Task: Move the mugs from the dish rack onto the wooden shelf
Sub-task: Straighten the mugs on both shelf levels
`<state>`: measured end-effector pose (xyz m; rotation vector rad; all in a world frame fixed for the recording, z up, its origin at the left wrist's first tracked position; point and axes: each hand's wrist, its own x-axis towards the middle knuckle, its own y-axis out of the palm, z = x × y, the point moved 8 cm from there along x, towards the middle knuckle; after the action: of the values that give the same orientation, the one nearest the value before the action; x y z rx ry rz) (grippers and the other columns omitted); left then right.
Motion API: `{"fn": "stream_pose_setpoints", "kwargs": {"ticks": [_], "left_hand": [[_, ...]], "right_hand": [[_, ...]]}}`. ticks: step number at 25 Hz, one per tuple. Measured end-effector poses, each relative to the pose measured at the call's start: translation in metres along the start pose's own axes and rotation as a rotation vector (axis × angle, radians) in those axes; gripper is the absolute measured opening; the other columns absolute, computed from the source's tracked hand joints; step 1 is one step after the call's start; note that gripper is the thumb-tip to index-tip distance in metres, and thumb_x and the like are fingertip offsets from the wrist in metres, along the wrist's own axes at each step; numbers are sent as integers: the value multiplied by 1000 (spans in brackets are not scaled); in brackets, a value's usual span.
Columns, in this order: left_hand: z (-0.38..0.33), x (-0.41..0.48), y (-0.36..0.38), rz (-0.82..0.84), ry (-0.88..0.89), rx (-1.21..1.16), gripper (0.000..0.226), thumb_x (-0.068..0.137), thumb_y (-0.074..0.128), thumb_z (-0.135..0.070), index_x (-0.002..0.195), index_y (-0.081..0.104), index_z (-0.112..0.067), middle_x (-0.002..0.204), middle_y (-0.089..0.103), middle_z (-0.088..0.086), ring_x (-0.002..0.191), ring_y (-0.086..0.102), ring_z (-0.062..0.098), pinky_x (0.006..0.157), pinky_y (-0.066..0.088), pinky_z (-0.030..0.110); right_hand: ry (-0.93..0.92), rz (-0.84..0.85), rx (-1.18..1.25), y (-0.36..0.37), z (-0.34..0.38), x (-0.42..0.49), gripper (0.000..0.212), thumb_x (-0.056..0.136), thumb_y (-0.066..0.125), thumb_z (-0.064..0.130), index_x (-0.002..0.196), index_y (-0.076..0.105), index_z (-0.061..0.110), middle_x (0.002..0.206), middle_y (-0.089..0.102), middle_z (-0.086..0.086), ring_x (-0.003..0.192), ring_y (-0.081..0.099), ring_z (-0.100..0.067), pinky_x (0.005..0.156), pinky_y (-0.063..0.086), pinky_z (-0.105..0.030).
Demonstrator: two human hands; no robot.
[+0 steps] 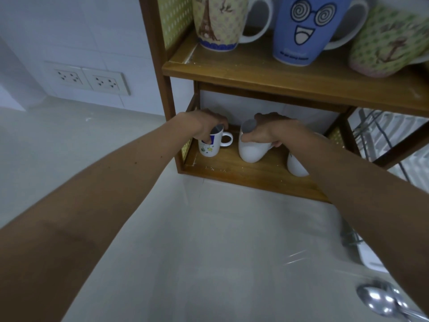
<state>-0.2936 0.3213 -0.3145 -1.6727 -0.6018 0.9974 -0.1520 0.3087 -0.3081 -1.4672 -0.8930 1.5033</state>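
Note:
My left hand (204,125) grips the rim of a small white mug (212,145) with a blue and yellow print, standing at the left end of the wooden shelf's bottom board (232,168). Its handle points right. My right hand (267,132) is closed over the top of a plain white mug (251,151) that rests on the same board, slightly tilted. Another white mug (296,166) stands to the right, half hidden behind my right forearm. The dish rack (380,135) shows past the shelf's right side.
The upper shelf board (267,73) carries an Eiffel Tower mug (218,22), a blue face mug (301,31) and a green dotted mug (385,40). Wall sockets (88,80) sit at left above the white counter (185,240). A metal spoon (385,300) lies at bottom right.

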Motion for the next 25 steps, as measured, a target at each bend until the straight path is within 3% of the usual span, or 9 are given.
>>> {"fn": "stream_pose_setpoints", "kwargs": {"ticks": [2, 5, 7, 9, 12, 15, 17, 20, 25], "left_hand": [[0, -1, -3, -24, -29, 54, 63, 82, 69, -14, 138, 41, -20, 138, 49, 11, 126, 47, 31, 97, 48, 41], [0, 0, -7, -114, -130, 165, 53, 86, 60, -44, 129, 49, -16, 127, 55, 13, 118, 53, 31, 94, 49, 42], [8, 1, -3, -107, -237, 75, 67, 83, 45, -67, 125, 53, -15, 125, 56, 13, 118, 52, 30, 94, 46, 40], [14, 1, -5, -91, -298, 37, 80, 78, 42, -76, 129, 48, -15, 130, 53, 13, 121, 50, 30, 92, 44, 39], [2, 7, -3, 143, -66, 65, 79, 78, 68, -48, 144, 28, -30, 149, 35, 6, 135, 34, 30, 100, 39, 42], [-3, 7, -1, 276, 64, 28, 78, 76, 75, -14, 140, 36, -37, 152, 30, 0, 140, 27, 27, 103, 37, 41], [0, 10, -2, 212, 21, 24, 72, 80, 72, -25, 141, 35, -34, 151, 33, 2, 138, 30, 28, 106, 37, 42], [10, 14, -5, 54, -133, 15, 74, 81, 64, -49, 144, 33, -22, 141, 47, 11, 127, 46, 31, 98, 44, 39], [9, 21, -9, -43, -279, 19, 78, 78, 62, -58, 135, 45, -9, 128, 57, 15, 115, 55, 31, 96, 49, 42]], "right_hand": [[-74, 123, -80, 0, 5, 0, 79, 76, 66, 43, 143, 28, 23, 132, 44, -11, 106, 50, -29, 81, 52, -41], [-198, 196, -160, 3, 4, 0, 76, 71, 69, 17, 138, 35, 32, 131, 40, -8, 109, 45, -30, 78, 50, -40], [-201, 119, -2, 1, -5, 3, 70, 74, 69, 28, 135, 36, 34, 140, 37, -7, 121, 41, -31, 90, 46, -44], [-83, -3, 48, -2, -22, 5, 79, 75, 62, 57, 141, 28, 31, 144, 37, -9, 124, 42, -31, 92, 43, -42], [-45, -46, -34, 2, -30, 10, 85, 73, 58, 67, 139, 34, 20, 137, 47, -11, 115, 49, -29, 79, 41, -35], [-160, -26, -60, 1, -19, 6, 76, 77, 63, 52, 142, 32, 26, 140, 46, -9, 117, 48, -29, 76, 40, -32], [-223, 13, -82, 1, -13, 3, 75, 78, 64, 44, 142, 29, 31, 142, 44, -8, 120, 46, -30, 85, 44, -36], [-265, 43, -122, -1, -7, 0, 73, 79, 66, 39, 142, 29, 32, 142, 44, -8, 121, 45, -31, 96, 44, -46], [-330, 94, -164, -1, -7, -2, 81, 80, 67, 26, 146, 22, 32, 152, 31, -5, 131, 36, -30, 101, 40, -41]]}}
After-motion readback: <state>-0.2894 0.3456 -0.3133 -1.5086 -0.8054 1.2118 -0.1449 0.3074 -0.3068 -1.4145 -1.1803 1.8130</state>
